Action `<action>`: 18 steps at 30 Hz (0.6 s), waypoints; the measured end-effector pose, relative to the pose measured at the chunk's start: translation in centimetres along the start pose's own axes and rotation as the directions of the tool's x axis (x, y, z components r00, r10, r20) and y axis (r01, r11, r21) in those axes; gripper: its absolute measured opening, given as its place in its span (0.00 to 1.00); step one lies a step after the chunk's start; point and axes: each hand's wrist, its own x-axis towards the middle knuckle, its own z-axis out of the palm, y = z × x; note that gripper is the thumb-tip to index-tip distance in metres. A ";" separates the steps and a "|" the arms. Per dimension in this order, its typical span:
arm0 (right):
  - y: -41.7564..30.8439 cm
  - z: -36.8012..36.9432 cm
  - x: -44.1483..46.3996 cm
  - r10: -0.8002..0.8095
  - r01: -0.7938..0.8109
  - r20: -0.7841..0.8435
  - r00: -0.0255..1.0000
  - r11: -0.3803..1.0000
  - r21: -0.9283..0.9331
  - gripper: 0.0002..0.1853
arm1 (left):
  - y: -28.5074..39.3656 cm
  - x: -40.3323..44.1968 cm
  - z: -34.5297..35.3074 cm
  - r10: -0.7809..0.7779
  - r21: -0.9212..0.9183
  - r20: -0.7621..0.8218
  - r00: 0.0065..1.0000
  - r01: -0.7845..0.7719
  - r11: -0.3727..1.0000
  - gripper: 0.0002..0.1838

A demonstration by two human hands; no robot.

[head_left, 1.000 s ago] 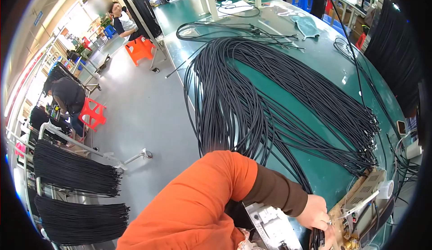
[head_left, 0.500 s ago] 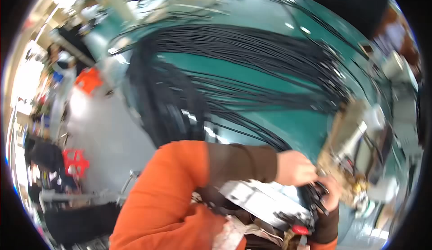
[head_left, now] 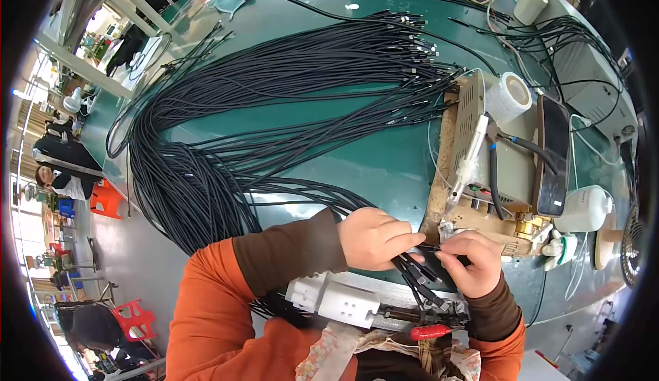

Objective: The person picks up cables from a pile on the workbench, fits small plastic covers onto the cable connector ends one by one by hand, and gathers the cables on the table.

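My left hand is closed around black cables, whose connector ends hang out below its fingers. My right hand faces it, thumb and forefinger pinched at a thin dark cable tip between the two hands; the exact point of grip is hard to make out. Just below the hands lies a fixture with white plastic blocks on a metal bar, and a clamp with a red handle. A large bundle of black cables curves over the green table beyond my left arm.
At the right stand a box-shaped device on a wooden board, cutting pliers, a phone, a white spool and a white bottle. Red stools and other people are off to the left.
The view has swung and steadied from a blur. My hands, earlier close together over the clamp, are now slightly apart with the cable tip between them.
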 end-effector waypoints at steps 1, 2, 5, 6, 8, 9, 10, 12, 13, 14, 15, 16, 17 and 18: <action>0.0 0.0 0.0 0.007 -0.007 0.009 1.000 1.000 -0.006 0.08 | 0.2 0.0 -0.1 -0.018 0.013 -0.003 1.000 0.018 1.000 0.16; 0.0 0.1 0.0 0.017 -0.017 0.017 1.000 1.000 -0.014 0.08 | 0.4 0.0 -0.1 -0.036 0.023 -0.006 0.999 0.036 0.999 0.16; 0.1 0.0 -0.2 0.092 -0.090 0.022 0.996 0.994 -0.062 0.08 | 0.0 0.3 0.0 0.005 -0.029 -0.046 0.999 -0.006 1.000 0.15; 0.1 0.0 -0.3 0.169 -0.168 0.036 0.985 0.985 -0.023 0.07 | 0.1 0.1 0.0 -0.018 -0.021 -0.007 1.000 0.018 1.000 0.13; 0.1 -0.4 0.1 0.313 -0.318 0.073 0.947 0.947 0.056 0.06 | 0.0 0.0 0.2 -0.024 -0.002 0.030 0.999 0.024 1.000 0.12; 0.1 -0.7 0.2 0.376 -0.386 0.108 0.920 0.917 0.103 0.06 | 0.0 -0.1 0.5 -0.021 0.016 0.028 0.999 0.020 1.000 0.12; 0.2 -0.9 0.2 0.406 -0.413 0.093 0.909 0.907 0.083 0.06 | 0.0 0.0 0.7 -0.015 -0.021 0.019 1.000 0.015 1.000 0.12; 0.5 -0.8 0.1 0.612 -0.629 0.195 0.766 0.652 0.424 0.05 | 0.0 0.1 0.7 -0.048 0.020 0.057 0.997 0.047 0.999 0.12; 0.9 -0.8 0.1 0.622 -0.636 0.194 0.759 0.644 0.426 0.05 | -0.1 0.1 0.9 -0.050 0.008 0.062 0.997 0.050 0.999 0.12; 1.2 -0.6 0.1 0.626 -0.625 0.175 0.760 0.630 0.460 0.05 | -0.2 0.1 1.0 -0.060 0.030 0.079 0.995 0.057 0.998 0.12; 1.4 -0.4 0.2 0.629 -0.613 0.159 0.761 0.617 0.494 0.05 | -0.3 0.0 1.0 -0.070 0.054 0.096 0.993 0.065 0.996 0.12; 1.6 -0.3 0.3 0.629 -0.597 0.141 0.764 0.608 0.524 0.05 | -0.5 0.0 1.0 -0.079 0.082 0.108 0.991 0.070 0.994 0.12; 1.8 -0.2 0.5 0.628 -0.578 0.121 0.769 0.601 0.552 0.05 | -0.6 0.0 1.1 -0.085 0.111 0.118 0.989 0.072 0.991 0.12; 2.0 -0.2 0.6 0.627 -0.577 0.121 0.769 0.601 0.553 0.05 | -0.7 0.0 1.2 -0.085 0.112 0.119 0.989 0.072 0.991 0.12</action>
